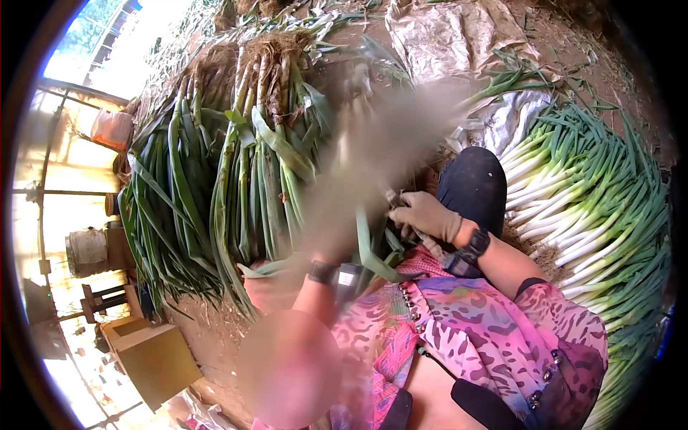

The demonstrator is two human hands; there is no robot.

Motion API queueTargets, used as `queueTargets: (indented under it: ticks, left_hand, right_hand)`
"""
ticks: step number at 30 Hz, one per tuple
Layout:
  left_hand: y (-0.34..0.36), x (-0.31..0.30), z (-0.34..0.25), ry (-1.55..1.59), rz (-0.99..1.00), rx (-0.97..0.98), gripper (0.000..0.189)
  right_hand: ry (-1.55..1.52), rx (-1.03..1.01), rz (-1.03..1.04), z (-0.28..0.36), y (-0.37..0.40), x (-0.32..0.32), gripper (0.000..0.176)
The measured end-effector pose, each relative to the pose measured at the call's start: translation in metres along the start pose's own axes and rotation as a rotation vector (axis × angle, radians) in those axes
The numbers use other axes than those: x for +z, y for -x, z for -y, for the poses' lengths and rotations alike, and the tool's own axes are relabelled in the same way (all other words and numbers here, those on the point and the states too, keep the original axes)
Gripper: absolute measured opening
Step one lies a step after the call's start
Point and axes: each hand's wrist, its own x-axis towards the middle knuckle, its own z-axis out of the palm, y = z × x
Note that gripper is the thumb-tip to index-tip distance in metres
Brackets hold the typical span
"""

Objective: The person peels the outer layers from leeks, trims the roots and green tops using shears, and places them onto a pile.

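Hands meet near the middle of the frame, above a dark-trousered knee [473,183]. The right hand [426,215], gloved and with a black watch at the wrist, has its grip closed around a green onion [369,251], whose long green leaves trail down and left from the fingers towards the pink patterned clothing. The left hand [335,226], just left of it and above a black wristband, is smeared by motion blur, so I cannot tell whether its grip is open or closed; it lies close to the same onion.

In the upper left, a heap of unpeeled onions [244,165] lies on the dirt floor [208,337], brown roots pointing to the top of the frame. Along the right edge, a bed of peeled onions [588,201] shows clean white stalks. Crumpled sacking [459,36] lies at the top, an orange bag [111,129] at the far left and a cardboard box [154,355] at the lower left.
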Motion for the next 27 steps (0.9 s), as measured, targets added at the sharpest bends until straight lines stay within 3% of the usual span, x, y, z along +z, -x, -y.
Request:
queueTargets:
  ticks: [3,7,10,13,16,17,18,22,24,25,26,27]
  left_hand:
    - [0.015,0.04,-0.041,0.312,0.076,-0.11,0.031]
    - [0.008,0.044,-0.013,0.051,0.052,-0.147,0.031]
    - [0.011,0.052,-0.019,0.119,0.017,-0.227,0.032]
    - [0.003,0.039,0.005,0.003,0.018,-0.299,0.036]
    - [-0.008,0.027,0.046,-0.412,-0.03,-0.287,0.043]
    - [-0.005,0.033,0.053,-0.371,-0.072,-0.168,0.048]
    - [-0.003,0.035,0.054,-0.41,-0.075,-0.149,0.048]
    - [0.001,0.035,0.048,-0.553,-0.097,-0.107,0.047]
    - [0.003,0.035,0.049,-0.562,-0.104,-0.107,0.047]
    - [0.003,0.033,0.042,-0.654,-0.07,-0.128,0.046]
    - [0.004,0.032,0.027,-0.746,-0.041,-0.147,0.045]
    - [0.007,0.032,0.007,-0.839,-0.012,-0.169,0.044]
  right_hand:
    - [0.034,-0.029,0.031,-0.004,0.02,-0.003,0.026]
    - [-0.033,0.029,-0.055,-0.014,0.031,-0.014,0.025]
    - [-0.033,0.025,-0.063,-0.019,0.045,-0.015,0.023]
    - [-0.037,-0.034,-0.123,-0.008,0.026,-0.024,0.024]
    - [0.047,-0.093,-0.121,0.015,-0.025,-0.025,0.036]
    - [0.08,-0.142,-0.15,-0.001,-0.067,-0.025,0.038]
    - [0.112,-0.19,-0.179,-0.011,-0.101,-0.026,0.041]
    - [0.327,0.067,-0.161,0.043,-0.108,-0.034,0.04]
    - [0.365,0.045,-0.21,0.023,-0.136,-0.027,0.039]
    - [0.327,-0.157,-0.223,-0.022,-0.175,-0.029,0.04]
    - [0.339,-0.026,-0.193,-0.003,-0.144,-0.023,0.041]
    - [0.428,-0.08,-0.192,-0.007,-0.139,-0.02,0.042]
